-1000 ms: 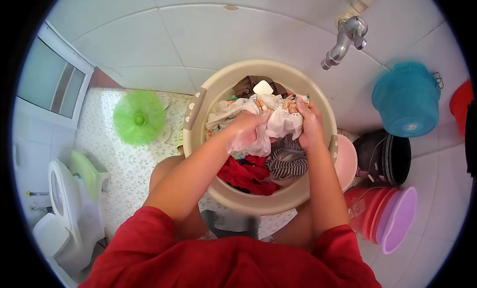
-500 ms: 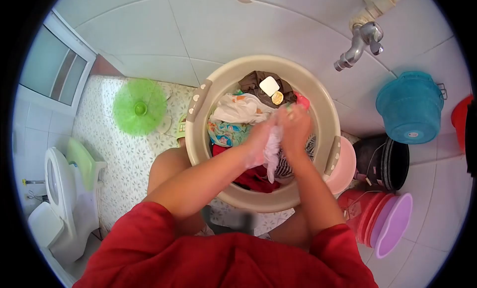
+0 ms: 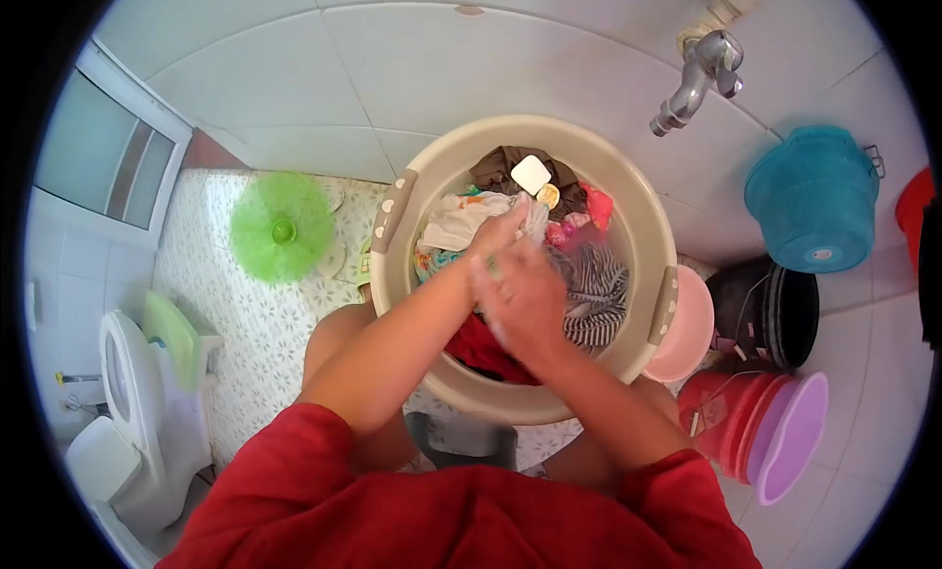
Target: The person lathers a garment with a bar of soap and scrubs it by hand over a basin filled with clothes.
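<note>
Over a beige tub [image 3: 442, 147] full of clothes, my hands are crossed and blurred by motion. My left hand [image 3: 498, 237] is closed on a wet white cloth [image 3: 535, 221], which shows beyond its fingers. My right hand [image 3: 525, 304] lies nearer to me, its fingers across the left wrist; whether cloth is in them is hidden. Below lie a striped garment [image 3: 597, 289], a red garment [image 3: 486, 348], a whitish garment [image 3: 456, 221] and a pink one [image 3: 597, 206]. On a brown garment [image 3: 500, 167] rest a white rounded-square block [image 3: 531, 175] and a yellowish round piece [image 3: 548, 196].
A metal tap [image 3: 697, 83] juts from the wall. At right are a teal bucket [image 3: 812, 201], a black bucket [image 3: 785, 314], a pink basin [image 3: 684, 324] and stacked red and purple containers [image 3: 746, 427]. A green mesh cover [image 3: 283, 231] and a toilet [image 3: 147, 392] are at left.
My right hand has come back toward me and left, over the left wrist. The hanging white cloth no longer shows below my hands, and more of the striped garment is exposed.
</note>
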Motion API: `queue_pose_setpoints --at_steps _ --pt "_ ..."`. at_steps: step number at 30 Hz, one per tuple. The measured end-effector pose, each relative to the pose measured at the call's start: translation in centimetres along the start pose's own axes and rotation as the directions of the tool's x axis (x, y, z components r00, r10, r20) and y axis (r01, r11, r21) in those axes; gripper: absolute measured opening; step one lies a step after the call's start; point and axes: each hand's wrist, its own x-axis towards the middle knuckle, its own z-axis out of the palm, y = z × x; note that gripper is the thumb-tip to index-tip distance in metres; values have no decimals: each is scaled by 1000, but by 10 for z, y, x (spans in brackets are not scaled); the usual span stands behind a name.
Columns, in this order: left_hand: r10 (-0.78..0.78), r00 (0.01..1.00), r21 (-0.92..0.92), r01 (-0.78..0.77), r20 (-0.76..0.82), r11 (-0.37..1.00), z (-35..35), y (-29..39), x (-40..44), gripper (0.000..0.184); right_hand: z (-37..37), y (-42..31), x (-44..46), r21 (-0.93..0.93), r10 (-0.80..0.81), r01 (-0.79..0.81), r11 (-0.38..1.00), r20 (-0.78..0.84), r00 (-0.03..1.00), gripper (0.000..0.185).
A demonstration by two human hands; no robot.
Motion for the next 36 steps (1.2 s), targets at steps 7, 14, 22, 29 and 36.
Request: queue_pose_setpoints --at_steps 7,14,22,29,36 --pt "-31 993 71 39 -115 997 52 -15 -31 37 -1 50 38 -118 249 -259 959 -90 964 29" --pt "39 869 -213 77 494 974 -10 -10 16 28 1 -6 7 35 131 -134 990 86 988 20" --pt "29 1000 -209 -29 -3 978 15 -4 -11 30 -5 -8 8 120 199 -185 975 -113 973 17" --pt "23 996 -74 -29 -84 997 58 -18 -31 27 -13 34 43 -48 103 -124 991 -309 945 12" --pt "157 650 -292 105 744 951 -41 -12 47 23 -1 -18 -6 19 36 -37 999 50 998 13"
